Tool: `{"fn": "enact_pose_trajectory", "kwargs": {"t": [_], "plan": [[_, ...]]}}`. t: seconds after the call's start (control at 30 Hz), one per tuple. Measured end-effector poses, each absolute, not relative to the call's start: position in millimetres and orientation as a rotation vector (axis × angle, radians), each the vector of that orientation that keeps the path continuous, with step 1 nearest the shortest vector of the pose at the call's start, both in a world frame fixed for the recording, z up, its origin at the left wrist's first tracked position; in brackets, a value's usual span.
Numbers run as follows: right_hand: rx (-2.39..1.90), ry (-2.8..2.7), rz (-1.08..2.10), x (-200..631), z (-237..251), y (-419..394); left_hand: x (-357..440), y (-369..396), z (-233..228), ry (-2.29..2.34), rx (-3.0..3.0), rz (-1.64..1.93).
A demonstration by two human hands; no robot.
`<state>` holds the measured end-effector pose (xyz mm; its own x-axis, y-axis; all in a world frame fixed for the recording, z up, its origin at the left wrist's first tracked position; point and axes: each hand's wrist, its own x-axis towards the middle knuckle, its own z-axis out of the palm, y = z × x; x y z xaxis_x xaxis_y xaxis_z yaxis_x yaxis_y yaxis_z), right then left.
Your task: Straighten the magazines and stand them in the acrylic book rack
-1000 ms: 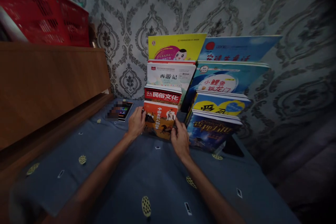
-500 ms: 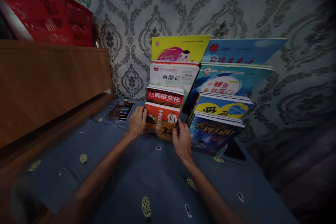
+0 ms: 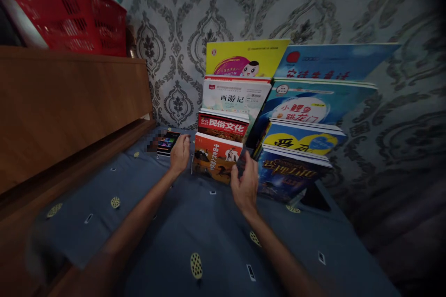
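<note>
Standing orange book (image 3: 216, 161) between both hands' fingers (image 3: 240, 171).

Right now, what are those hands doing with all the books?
A person is kneeling or sitting at a blue cloth where books stand in two stepped rows against the patterned wall. Both hands are at the front orange book: the left hand is by its left edge, the right hand by its right edge, fingers loose. A phone lies just left of the left hand, and a red basket sits up on the wooden shelf.
</note>
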<state>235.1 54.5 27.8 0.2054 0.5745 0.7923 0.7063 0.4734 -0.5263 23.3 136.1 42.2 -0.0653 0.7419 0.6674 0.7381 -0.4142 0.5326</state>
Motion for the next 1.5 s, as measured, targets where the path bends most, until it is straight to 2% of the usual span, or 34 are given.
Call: {"fn": "enact_pose_trajectory", "kwargs": {"t": [0.23, 0.47, 0.73, 1.23, 1.5], "plan": [[-0.915, -1.588, -0.298, 209, 40, 24, -36, 154, -1, 2.206, 2.011, 0.983], [-0.81, -1.929, -0.05, 184, -5, 16, -58, 159, -15, 2.34, 2.025, 0.578], [-0.882, -2.032, 0.122, 180, -27, 14, -62, 148, -7, 2.387, 2.266, 0.36], [-0.889, -2.065, 0.181, 182, -33, 16, -80, 133, 10, 2.138, 2.791, 0.095], [-0.892, -2.059, 0.212, 182, -33, 18, -83, 73, 21, 1.708, 3.021, 0.184]]}}
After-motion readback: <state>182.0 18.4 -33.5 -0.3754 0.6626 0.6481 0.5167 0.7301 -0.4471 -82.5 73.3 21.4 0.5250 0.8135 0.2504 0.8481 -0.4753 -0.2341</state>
